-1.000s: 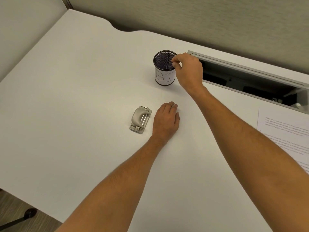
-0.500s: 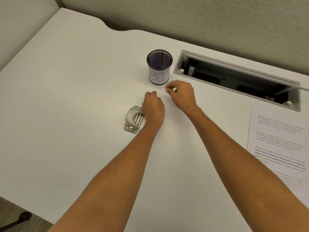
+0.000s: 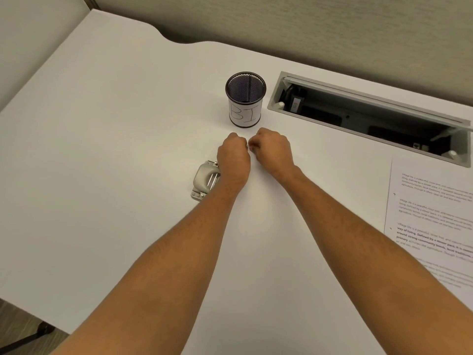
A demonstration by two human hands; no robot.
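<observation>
My left hand (image 3: 234, 160) and my right hand (image 3: 272, 152) lie on the white desk (image 3: 115, 139) with fingers curled under, knuckles nearly touching. No object shows in either hand; the fingertips are hidden. A black mesh cup (image 3: 245, 98) with a white label marked "BI" stands just beyond the hands. A small grey metal hole punch (image 3: 203, 180) lies left of my left wrist, partly covered by it.
An open cable tray (image 3: 371, 116) is recessed in the desk to the right of the cup. A printed sheet of paper (image 3: 432, 216) lies at the right edge. The desk's front edge runs at the lower left, with floor beyond it.
My right hand came back from the cup's rim to the desk in front of it. My left hand curled from flat and slid forward beside the hole punch, meeting the right hand.
</observation>
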